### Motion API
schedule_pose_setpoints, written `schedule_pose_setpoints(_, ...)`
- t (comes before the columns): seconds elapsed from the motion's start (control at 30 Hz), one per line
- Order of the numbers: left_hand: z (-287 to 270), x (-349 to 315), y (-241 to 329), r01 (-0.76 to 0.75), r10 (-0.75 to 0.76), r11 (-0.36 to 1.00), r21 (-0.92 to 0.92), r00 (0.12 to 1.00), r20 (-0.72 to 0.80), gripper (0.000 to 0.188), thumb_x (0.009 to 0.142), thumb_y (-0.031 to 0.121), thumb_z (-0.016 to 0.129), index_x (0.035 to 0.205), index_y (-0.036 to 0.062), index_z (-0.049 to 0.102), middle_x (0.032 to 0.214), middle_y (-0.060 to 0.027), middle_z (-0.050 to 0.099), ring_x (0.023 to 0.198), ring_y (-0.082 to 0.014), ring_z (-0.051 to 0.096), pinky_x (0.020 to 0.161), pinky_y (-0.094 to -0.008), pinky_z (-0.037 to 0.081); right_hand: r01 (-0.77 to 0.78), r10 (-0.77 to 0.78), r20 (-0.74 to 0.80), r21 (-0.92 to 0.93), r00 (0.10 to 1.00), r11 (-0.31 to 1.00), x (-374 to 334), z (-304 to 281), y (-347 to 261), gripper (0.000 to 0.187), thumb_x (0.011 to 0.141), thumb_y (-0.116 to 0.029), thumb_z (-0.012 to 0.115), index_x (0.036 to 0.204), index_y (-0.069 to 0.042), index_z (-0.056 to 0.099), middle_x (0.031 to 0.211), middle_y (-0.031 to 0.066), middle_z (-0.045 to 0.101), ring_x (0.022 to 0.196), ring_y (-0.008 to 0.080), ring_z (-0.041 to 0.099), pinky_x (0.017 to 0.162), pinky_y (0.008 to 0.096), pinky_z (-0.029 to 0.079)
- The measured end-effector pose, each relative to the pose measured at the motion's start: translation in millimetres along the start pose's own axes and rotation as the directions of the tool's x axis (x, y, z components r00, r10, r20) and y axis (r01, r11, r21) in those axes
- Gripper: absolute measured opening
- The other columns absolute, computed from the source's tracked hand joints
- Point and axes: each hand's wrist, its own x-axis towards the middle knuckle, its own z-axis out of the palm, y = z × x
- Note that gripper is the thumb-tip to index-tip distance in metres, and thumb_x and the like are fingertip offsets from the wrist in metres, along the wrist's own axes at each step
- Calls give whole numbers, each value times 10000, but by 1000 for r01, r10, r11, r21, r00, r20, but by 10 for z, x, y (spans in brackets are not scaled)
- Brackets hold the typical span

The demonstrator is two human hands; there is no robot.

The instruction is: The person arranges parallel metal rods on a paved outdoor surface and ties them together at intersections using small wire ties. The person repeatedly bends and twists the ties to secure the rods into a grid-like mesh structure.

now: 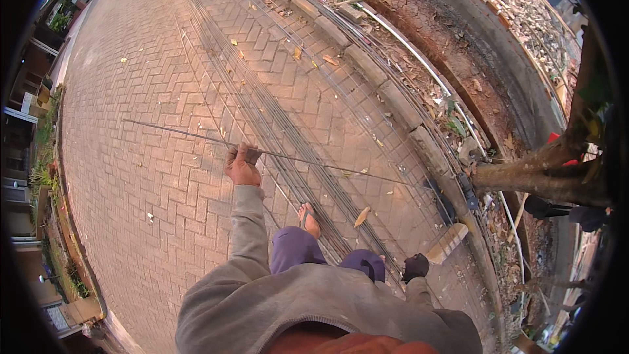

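Note:
My left hand [242, 169] is closed around a long thin steel rod [301, 159], raised in front of me. The rod runs from the left over the paving to the right, where its far end meets a dark blue object [445, 206] by the curb, whose kind I cannot make out. On my lower right, my right hand [415, 267] wears a black glove. Its fingers look curled, and what they hold, if anything, is hidden. Just beside it lies a pale wooden block [447, 242]. Several long steel rods [282, 124] lie in a bundle on the ground under the raised rod.
Herringbone brick paving [131, 190] stretches to the left. A concrete curb [400, 105] curves along the right, with a white pipe [419, 56], a dirt trench [458, 65] and a tree trunk [537, 174] beyond. My sandalled foot [309, 219] stands beside the rods. Dry leaves [362, 216] are scattered about.

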Motion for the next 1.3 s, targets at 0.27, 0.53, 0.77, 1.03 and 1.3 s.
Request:
schedule_pose_setpoints(0.27,140,1187,511,-3,3,1000,-20,1000,-24,93,929,79,691,906,61,603,811,-105,702,731,-243,715,635,-394,619,102,-91,139,-72,986,992,160,152,-1388,267,808,-244,585,858,-8,699,888,237,700,869,400,688,786,476,541)
schedule_pose_setpoints(0.53,733,2189,139,45,-44,999,16,997,-60,79,942,49,663,923,28,590,802,-131,697,695,-253,707,605,-383,612,45,-43,126,-12,991,999,898,664,-1881,258,677,-291,687,793,-68,746,799,197,702,775,383,690,745,483,552)
schedule_pose_setpoints(0.77,1545,3376,90,92,-89,992,88,995,-35,79,947,48,651,941,38,573,812,-143,695,704,-269,704,622,-402,607,284,-205,304,-246,931,927,1979,507,-3057,168,700,-254,736,751,-95,757,847,124,721,843,296,717,732,404,571)
schedule_pose_setpoints(1.03,2356,4374,-158,201,-199,973,109,979,-32,80,945,40,648,948,36,568,821,-148,692,737,-282,710,643,-407,609,40,-73,225,149,972,988,3230,-236,-4080,133,731,-212,720,764,-86,750,866,108,722,814,288,701,644,414,535)
schedule_pose_setpoints(1.3,3282,5596,-890,436,-449,879,190,893,27,114,936,43,655,921,43,543,842,-175,685,717,-294,703,624,-405,608,-83,99,-31,332,995,939,3065,-62,-4810,85,739,-133,693,782,-70,730,797,195,675,742,343,678,627,451,515)
